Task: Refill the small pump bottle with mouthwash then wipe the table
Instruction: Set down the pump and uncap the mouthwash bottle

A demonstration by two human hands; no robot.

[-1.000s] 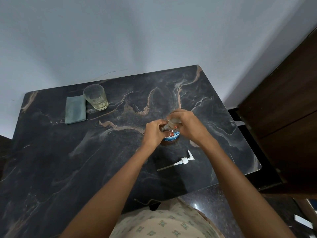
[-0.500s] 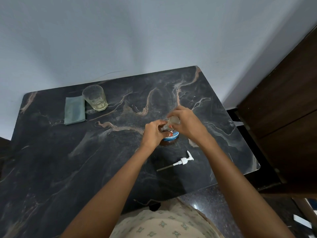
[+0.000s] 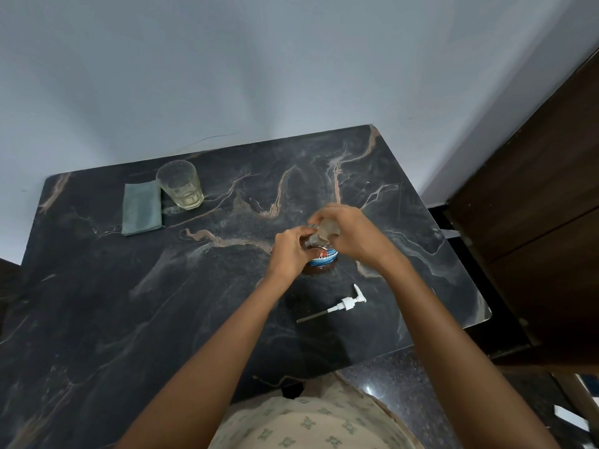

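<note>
Gripping a small clear bottle (image 3: 325, 230), the right hand (image 3: 353, 236) has its fingers curled around it and tilts it, neck down to the left, over a mouthwash bottle (image 3: 321, 259) with a blue label that stands upright near the middle of the dark marble table (image 3: 97, 303). The left hand (image 3: 290, 251) is closed around the mouthwash bottle's upper part, thumb and fingers pinched near the spot where the two bottles meet; which mouth touches which seems hidden by the fingers. A white pump head (image 3: 345, 303) with its tube lies flat on the table just in front of the hands. At the far left a glass (image 3: 180, 184) holding a little pale liquid stands just beside a folded green cloth (image 3: 142, 207)
</note>
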